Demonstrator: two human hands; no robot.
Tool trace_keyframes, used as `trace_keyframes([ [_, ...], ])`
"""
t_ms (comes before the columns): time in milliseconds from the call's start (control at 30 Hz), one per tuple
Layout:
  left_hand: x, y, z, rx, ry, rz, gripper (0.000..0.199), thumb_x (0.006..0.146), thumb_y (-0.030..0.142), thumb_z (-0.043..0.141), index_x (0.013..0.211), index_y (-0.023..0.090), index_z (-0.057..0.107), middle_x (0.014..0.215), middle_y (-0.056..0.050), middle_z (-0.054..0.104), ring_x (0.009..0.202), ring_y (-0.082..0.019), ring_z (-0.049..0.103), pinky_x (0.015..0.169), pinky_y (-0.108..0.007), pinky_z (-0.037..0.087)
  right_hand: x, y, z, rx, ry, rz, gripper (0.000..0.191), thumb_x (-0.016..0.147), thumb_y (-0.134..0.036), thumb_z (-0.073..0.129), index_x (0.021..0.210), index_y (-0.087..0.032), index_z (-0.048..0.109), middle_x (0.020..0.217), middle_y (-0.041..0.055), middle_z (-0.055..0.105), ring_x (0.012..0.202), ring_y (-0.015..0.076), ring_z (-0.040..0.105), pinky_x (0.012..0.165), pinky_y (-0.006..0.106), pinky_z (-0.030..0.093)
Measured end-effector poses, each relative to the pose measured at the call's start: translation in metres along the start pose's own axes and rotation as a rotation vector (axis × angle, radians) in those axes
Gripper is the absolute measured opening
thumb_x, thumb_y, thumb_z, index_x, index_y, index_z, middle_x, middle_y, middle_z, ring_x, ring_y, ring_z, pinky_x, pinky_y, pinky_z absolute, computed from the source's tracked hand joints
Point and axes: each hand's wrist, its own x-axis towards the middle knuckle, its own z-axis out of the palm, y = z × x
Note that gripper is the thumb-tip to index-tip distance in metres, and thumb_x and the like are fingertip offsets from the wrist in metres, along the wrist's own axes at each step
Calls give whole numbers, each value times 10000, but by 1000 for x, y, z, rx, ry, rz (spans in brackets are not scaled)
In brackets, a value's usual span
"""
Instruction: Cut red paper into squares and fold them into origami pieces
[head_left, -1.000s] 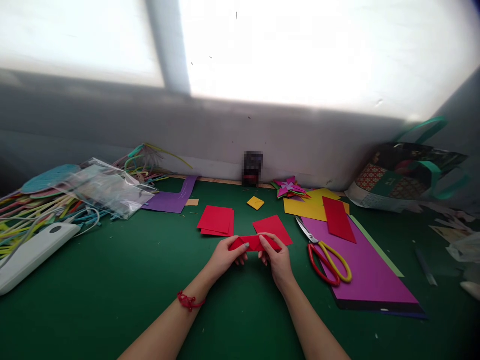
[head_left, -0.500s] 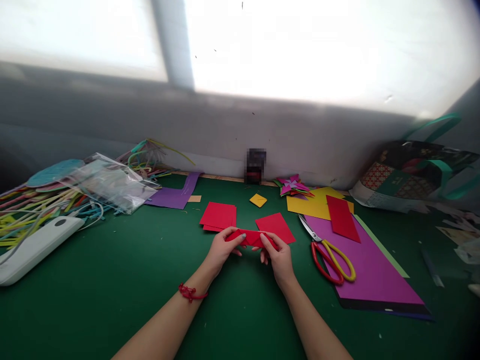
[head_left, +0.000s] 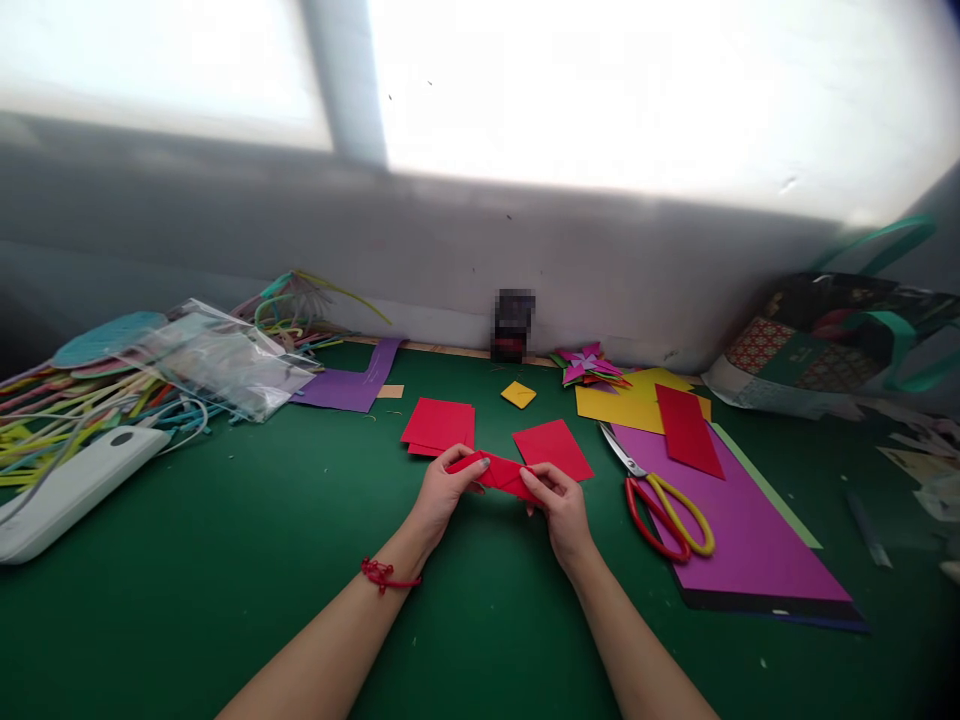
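Observation:
A narrow folded piece of red paper (head_left: 504, 474) is held level above the green table, creases showing on its near face. My left hand (head_left: 446, 488) pinches its left end, thumb on the near side. At the other end my right hand (head_left: 556, 503) grips it the same way; some fingers of both hands are hidden behind the paper. Just beyond my left hand lies a small stack of red paper squares (head_left: 441, 424). Past my right hand, a single red square (head_left: 555, 447) lies turned at an angle. Farther back sits a small folded yellow paper piece (head_left: 518, 395).
Scissors (head_left: 664, 510) with red and yellow handles lie on purple sheets (head_left: 757, 540) at right. Behind are a red strip (head_left: 688, 430), yellow paper (head_left: 619, 407) and star-shaped paper (head_left: 586, 364). At left are a white power strip (head_left: 82, 495), pipe cleaners and a clear bag (head_left: 240, 375).
The folded red paper has tilted, its right end now lower than its left. Both hands keep hold of it. The whole view has shifted slightly.

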Motion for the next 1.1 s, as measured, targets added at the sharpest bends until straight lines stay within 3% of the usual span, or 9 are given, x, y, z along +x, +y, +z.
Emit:
trace_keyframes([
  [267,-4,1,4,22,-36,1,304,657,361,671,850,132,621,729,-38,639,598,-149,607,500,-229,486,-2,-2,3,-42,-23,-6,182,756,-310,591,853,-163,640,647,21,568,544,133,512,393,211,391],
  [400,-1,-1,1,24,-34,-9,329,687,410,635,823,110,615,631,-40,635,560,-147,602,505,-229,489,-5,-8,8,-113,-80,-44,396,744,-290,600,1132,-242,536,928,53,604,642,159,555,431,231,430],
  [467,0,-1,1,27,-42,-16,369,691,441,620,823,97,624,651,-63,650,576,-159,609,506,-234,495,-6,-10,10,-208,-54,-88,355,736,-304,607,1084,-246,570,958,54,610,677,170,557,468,242,442],
  [600,-2,1,3,21,-113,-31,492,752,535,486,930,101,631,878,-119,671,714,-209,636,525,-265,517,-6,-9,11,-333,48,-124,203,736,-355,603,872,-219,670,821,47,652,706,190,555,566,267,440],
  [700,-3,0,5,52,-187,-16,439,762,482,510,1002,129,613,981,-108,649,801,-229,628,541,-275,527,-6,-7,10,-318,81,-98,195,742,-368,598,836,-217,677,768,37,655,645,173,541,544,261,414],
  [867,-2,-5,2,115,-185,-11,334,704,351,629,930,105,634,868,-98,671,788,-230,621,634,-308,523,-4,-7,8,-253,105,-60,168,717,-370,626,732,-206,657,658,8,613,581,151,512,512,247,387],
  [1100,-7,0,4,140,-207,-23,290,679,341,657,847,105,672,819,-91,694,763,-219,626,675,-295,494,-1,-10,2,-8,14,68,227,703,-390,635,624,-185,579,624,3,578,596,162,530,563,268,429],
])
